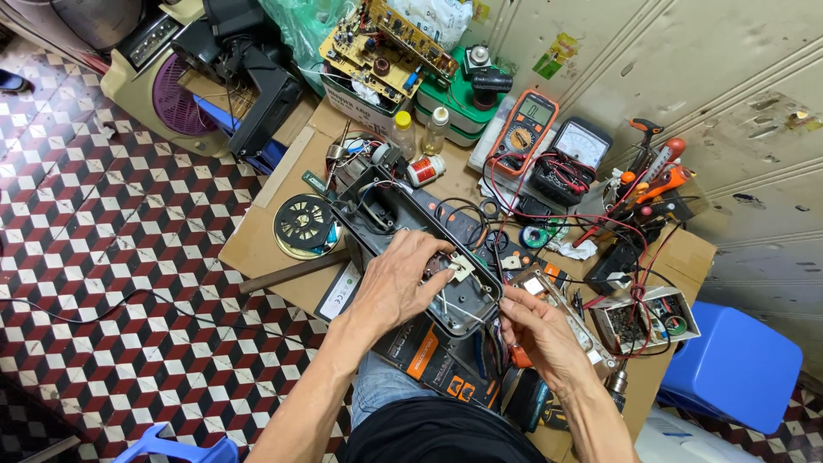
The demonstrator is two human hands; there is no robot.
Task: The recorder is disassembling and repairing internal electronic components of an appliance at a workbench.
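Observation:
An opened black plastic device housing lies on a cardboard sheet, with wires and parts inside. My left hand rests inside the housing, its fingers pinching a small white connector with white wires. My right hand is at the housing's near right edge, its fingers curled on thin white wires. Whether it grips anything else is hidden.
An orange multimeter, an analog meter, red and black probe leads, small bottles, circuit boards, a round fan part, screwdrivers and a solder roll crowd the cardboard. A blue stool stands right.

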